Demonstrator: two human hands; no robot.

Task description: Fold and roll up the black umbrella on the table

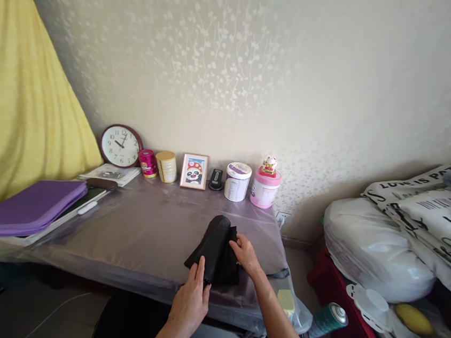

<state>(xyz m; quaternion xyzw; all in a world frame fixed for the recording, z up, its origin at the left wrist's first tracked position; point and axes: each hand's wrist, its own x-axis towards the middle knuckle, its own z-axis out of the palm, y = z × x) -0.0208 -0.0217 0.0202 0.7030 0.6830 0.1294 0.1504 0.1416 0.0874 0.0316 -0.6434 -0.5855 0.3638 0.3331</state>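
A black folded cloth-like item (pixel 213 243) lies near the front right of the covered table (pixel 143 225), with a rounded fold at its top. My left hand (pixel 192 294) grips its near edge, thumb on one side and fingers on the other. At the item's right side, my right hand (pixel 244 252) pinches the edge of a flap between thumb and fingers. The fingertips of both hands are partly hidden by the black material.
Along the wall stand a clock (pixel 121 145), a picture frame (pixel 194 171), a white tub (pixel 237 182) and a pink tub (pixel 265 188). A purple folder (pixel 32 205) lies left. A spray can (pixel 329 320) and red box (pixel 348 322) are right.
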